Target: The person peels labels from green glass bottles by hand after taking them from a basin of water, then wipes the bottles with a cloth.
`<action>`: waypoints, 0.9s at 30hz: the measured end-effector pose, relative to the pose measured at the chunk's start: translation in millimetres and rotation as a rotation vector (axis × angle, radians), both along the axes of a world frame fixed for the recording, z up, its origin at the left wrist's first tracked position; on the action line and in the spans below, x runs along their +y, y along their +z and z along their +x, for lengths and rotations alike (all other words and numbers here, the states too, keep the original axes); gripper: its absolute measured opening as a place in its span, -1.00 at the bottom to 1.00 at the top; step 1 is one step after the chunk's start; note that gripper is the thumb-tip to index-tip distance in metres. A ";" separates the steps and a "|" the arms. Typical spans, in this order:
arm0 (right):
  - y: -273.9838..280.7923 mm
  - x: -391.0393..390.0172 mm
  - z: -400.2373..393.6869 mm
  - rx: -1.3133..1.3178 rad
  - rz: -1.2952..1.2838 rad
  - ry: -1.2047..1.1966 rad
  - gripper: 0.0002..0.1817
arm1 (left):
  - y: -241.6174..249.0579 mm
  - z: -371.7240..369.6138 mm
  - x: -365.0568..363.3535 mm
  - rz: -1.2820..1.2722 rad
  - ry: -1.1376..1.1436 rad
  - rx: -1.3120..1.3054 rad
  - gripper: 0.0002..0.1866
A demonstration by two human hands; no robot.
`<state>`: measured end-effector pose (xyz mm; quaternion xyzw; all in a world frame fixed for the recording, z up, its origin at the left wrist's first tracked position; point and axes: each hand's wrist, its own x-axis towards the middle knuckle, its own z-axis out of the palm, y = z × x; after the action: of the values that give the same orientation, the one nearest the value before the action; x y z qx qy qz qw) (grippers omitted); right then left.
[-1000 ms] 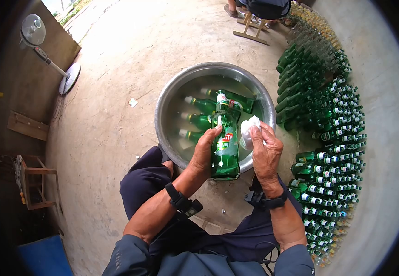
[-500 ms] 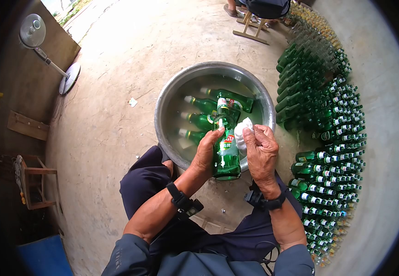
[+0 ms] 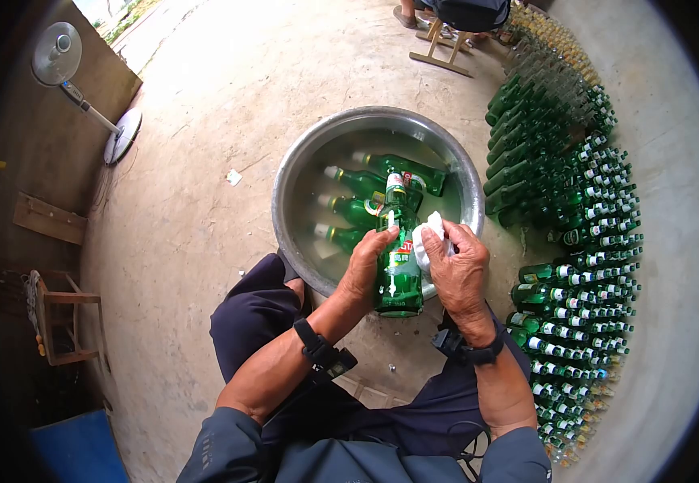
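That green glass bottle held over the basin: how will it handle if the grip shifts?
Probably slippery: the green bottle sits over a water-filled metal basin, the right hand pressing a white cloth to it. Likely fragile, being glass above concrete floor. Laid down it would probably roll; the left hand steadies it.

Bottles (image 3: 366, 189) lie in the basin (image 3: 301, 161), rows of bottles (image 3: 583, 241) to its right.

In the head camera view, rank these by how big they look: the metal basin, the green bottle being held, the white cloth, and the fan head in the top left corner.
1. metal basin, largest by far.
2. held green bottle.
3. fan head, though it stands farther from the camera, so its true size is unsure.
4. white cloth, mostly hidden in the right hand.
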<state>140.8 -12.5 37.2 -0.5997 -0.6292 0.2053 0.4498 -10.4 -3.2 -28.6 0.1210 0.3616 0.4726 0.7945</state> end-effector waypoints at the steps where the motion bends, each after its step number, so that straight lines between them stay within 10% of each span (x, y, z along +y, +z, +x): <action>1: -0.1 0.0 -0.1 0.016 -0.005 0.009 -0.75 | 0.0 0.1 -0.2 -0.004 0.002 0.010 -0.64; 27: 3.6 -3.7 2.2 0.157 -0.217 0.036 -0.73 | 7.7 1.3 -6.4 -0.099 -0.062 0.021 -0.67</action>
<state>143.0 -16.2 40.8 -0.6155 -0.5768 0.3266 0.4263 -9.1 -9.6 -20.9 0.0976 0.3887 0.4282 0.8099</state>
